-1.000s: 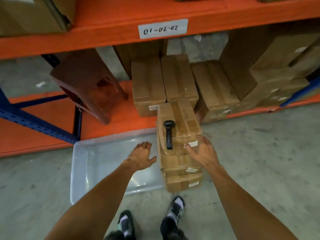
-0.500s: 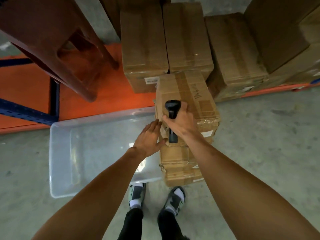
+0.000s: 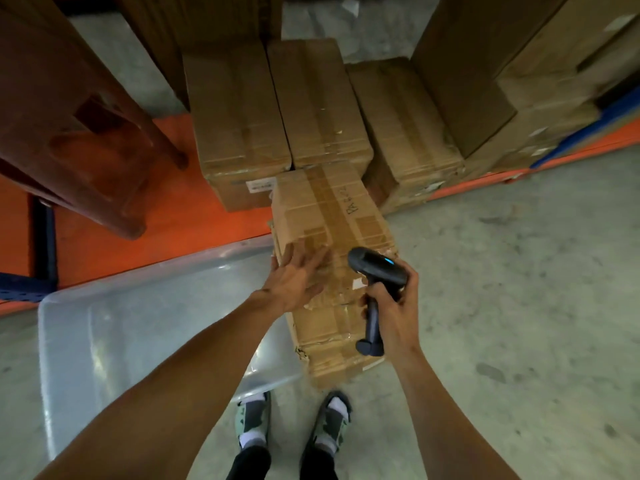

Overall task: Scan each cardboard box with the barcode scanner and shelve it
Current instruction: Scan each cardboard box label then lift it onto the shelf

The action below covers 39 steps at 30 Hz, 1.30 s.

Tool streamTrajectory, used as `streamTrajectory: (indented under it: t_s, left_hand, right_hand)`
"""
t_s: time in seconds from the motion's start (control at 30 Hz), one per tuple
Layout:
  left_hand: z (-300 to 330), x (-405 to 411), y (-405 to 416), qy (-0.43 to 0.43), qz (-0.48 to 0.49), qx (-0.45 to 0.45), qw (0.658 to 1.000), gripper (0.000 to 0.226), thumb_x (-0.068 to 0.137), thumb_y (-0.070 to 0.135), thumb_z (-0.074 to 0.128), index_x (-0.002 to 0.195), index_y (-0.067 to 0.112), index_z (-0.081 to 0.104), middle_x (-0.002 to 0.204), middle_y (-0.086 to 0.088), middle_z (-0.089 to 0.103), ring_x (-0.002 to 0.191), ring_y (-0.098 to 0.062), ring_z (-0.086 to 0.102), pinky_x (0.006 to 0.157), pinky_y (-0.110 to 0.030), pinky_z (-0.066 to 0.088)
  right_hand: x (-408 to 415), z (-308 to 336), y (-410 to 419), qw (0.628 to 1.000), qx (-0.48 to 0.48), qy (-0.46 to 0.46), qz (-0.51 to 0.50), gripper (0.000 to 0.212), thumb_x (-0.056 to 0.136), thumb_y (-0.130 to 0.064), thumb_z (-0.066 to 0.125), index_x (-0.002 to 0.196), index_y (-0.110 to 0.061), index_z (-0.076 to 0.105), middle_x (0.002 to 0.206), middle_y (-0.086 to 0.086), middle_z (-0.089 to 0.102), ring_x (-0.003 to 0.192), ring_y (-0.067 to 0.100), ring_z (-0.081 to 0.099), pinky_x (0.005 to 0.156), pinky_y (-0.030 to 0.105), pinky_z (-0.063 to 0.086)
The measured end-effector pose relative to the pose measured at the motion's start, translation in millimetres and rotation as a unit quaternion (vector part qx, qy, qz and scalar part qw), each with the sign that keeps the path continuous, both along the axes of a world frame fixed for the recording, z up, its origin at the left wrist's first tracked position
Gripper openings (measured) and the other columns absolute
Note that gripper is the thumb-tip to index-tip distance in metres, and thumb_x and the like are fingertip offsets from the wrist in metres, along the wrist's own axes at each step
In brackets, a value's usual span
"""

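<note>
A stack of taped cardboard boxes [image 3: 332, 216] stands on the floor in front of my feet; the top one has handwriting on its lid. My left hand [image 3: 294, 282] lies flat, fingers apart, on the near left corner of the top box. My right hand [image 3: 394, 306] grips the handle of a black barcode scanner [image 3: 375, 271] just off the box's near right edge, its head with a blue light pointing left over the box. Three shelved boxes [image 3: 239, 109] sit side by side on the low orange shelf [image 3: 166, 216] behind the stack.
A clear plastic bin [image 3: 114, 334] lies on the concrete floor left of the stack. A brown stool [image 3: 86, 133] stands on the shelf at the left. Larger cartons [image 3: 485, 81] fill the shelf at the right. Blue rack beams [image 3: 24, 289] frame the shelf.
My right hand lifted the scanner off the top box and drew it toward the box's near right edge. My left hand moved onto the box top. The camera leaned in closer.
</note>
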<state>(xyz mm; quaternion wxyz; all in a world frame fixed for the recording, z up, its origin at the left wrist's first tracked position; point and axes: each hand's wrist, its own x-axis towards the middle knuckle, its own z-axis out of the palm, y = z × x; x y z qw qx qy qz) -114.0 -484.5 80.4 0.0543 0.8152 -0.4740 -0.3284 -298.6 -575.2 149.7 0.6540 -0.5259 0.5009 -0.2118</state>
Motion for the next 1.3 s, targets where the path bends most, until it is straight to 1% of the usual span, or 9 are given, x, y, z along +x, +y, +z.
streamTrajectory:
  t_s: [0.1, 0.17, 0.23, 0.3, 0.4, 0.53, 0.63, 0.87, 1.3]
  left_hand:
    - [-11.7, -10.0, -15.0, 0.039, -0.008, 0.014, 0.999, 0.076, 0.101, 0.052, 0.044, 0.153, 0.052, -0.011, 0.163, -0.009, -0.03, 0.15, -0.04, -0.023, 0.12, -0.066, 0.008]
    - [-31.4, -17.7, -12.9, 0.031, 0.006, -0.021, 0.999, 0.072, 0.104, 0.047, 0.041, 0.151, 0.057, -0.012, 0.163, -0.007, -0.031, 0.148, -0.04, -0.028, 0.119, -0.066, 0.016]
    - [-49.5, -20.9, -7.7, -0.003, 0.017, -0.062, 0.998, 0.069, 0.104, 0.046, 0.039, 0.15, 0.057, -0.011, 0.165, -0.008, -0.024, 0.149, -0.042, -0.024, 0.117, -0.066, 0.022]
    - [-58.1, -19.2, -6.5, -0.041, 0.004, -0.083, 0.996, 0.068, 0.104, 0.047, 0.039, 0.154, 0.053, -0.007, 0.167, -0.011, -0.018, 0.15, -0.045, -0.017, 0.114, -0.066, 0.024]
    - [-58.5, -20.4, -6.1, -0.054, 0.0, -0.085, 0.995, 0.067, 0.103, 0.046, 0.04, 0.157, 0.048, 0.0, 0.167, -0.013, -0.013, 0.15, -0.048, -0.013, 0.116, -0.066, 0.018]
    - [-63.4, -21.0, -6.6, -0.084, 0.002, -0.094, 0.992, 0.067, 0.104, 0.044, 0.04, 0.158, 0.045, 0.001, 0.167, -0.017, -0.008, 0.149, -0.051, -0.007, 0.119, -0.067, 0.015]
    - [-61.8, -23.4, -7.5, -0.091, 0.006, -0.094, 0.991, 0.067, 0.104, 0.043, 0.039, 0.158, 0.044, 0.001, 0.167, -0.017, -0.007, 0.15, -0.05, -0.006, 0.12, -0.064, 0.01]
    - [-59.3, -23.9, -7.2, -0.099, 0.003, -0.087, 0.991, 0.068, 0.104, 0.039, 0.041, 0.158, 0.045, -0.002, 0.167, -0.015, -0.007, 0.15, -0.049, -0.004, 0.119, -0.068, 0.012]
    - [-58.5, -24.4, -7.8, -0.096, 0.009, -0.083, 0.992, 0.069, 0.105, 0.04, 0.042, 0.157, 0.047, -0.002, 0.167, -0.013, -0.007, 0.15, -0.047, -0.002, 0.118, -0.064, 0.017]
  right_hand:
    - [-31.5, -9.9, 2.4, 0.999, -0.028, 0.033, -0.014, 0.05, 0.1, -0.01, 0.067, 0.136, -0.039, 0.049, 0.109, 0.005, 0.071, 0.075, 0.032, 0.063, 0.07, 0.048, 0.056]
    - [-48.8, -22.2, 5.0, 0.997, -0.053, 0.061, -0.003, 0.052, 0.098, -0.03, 0.073, 0.141, -0.046, 0.048, 0.119, -0.002, 0.07, 0.097, 0.035, 0.069, 0.088, 0.055, 0.058]
    - [-61.9, -34.7, 4.9, 0.994, -0.082, 0.074, 0.007, 0.052, 0.095, -0.035, 0.075, 0.14, -0.044, 0.049, 0.123, -0.016, 0.068, 0.114, 0.023, 0.068, 0.099, 0.05, 0.057]
    - [-71.6, -48.1, 3.3, 0.991, -0.1, 0.08, 0.029, 0.052, 0.094, -0.027, 0.076, 0.136, -0.041, 0.05, 0.116, -0.025, 0.068, 0.11, 0.006, 0.068, 0.096, 0.034, 0.058]
    - [-80.5, -64.9, 6.1, 0.987, -0.109, 0.095, 0.064, 0.055, 0.09, -0.026, 0.08, 0.132, -0.043, 0.05, 0.112, -0.018, 0.071, 0.1, 0.0, 0.07, 0.084, 0.02, 0.056]
    - [-80.0, -75.1, 4.8, 0.977, -0.158, 0.124, 0.065, 0.059, 0.084, -0.03, 0.084, 0.13, -0.046, 0.051, 0.108, -0.025, 0.07, 0.101, -0.005, 0.068, 0.089, 0.026, 0.057]
    - [-77.2, -79.3, 0.0, 0.973, -0.179, 0.125, 0.075, 0.06, 0.083, -0.034, 0.085, 0.13, -0.046, 0.05, 0.106, -0.029, 0.067, 0.101, 0.003, 0.068, 0.093, 0.03, 0.058]
    - [-84.1, -88.9, -7.4, 0.964, -0.208, 0.13, 0.104, 0.06, 0.082, -0.044, 0.084, 0.13, -0.048, 0.049, 0.111, -0.015, 0.071, 0.106, 0.014, 0.07, 0.094, 0.043, 0.06]
    - [-79.6, -91.6, -5.5, 0.962, -0.219, 0.139, 0.083, 0.059, 0.081, -0.039, 0.083, 0.125, -0.053, 0.047, 0.099, -0.027, 0.065, 0.099, 0.012, 0.069, 0.09, 0.043, 0.061]
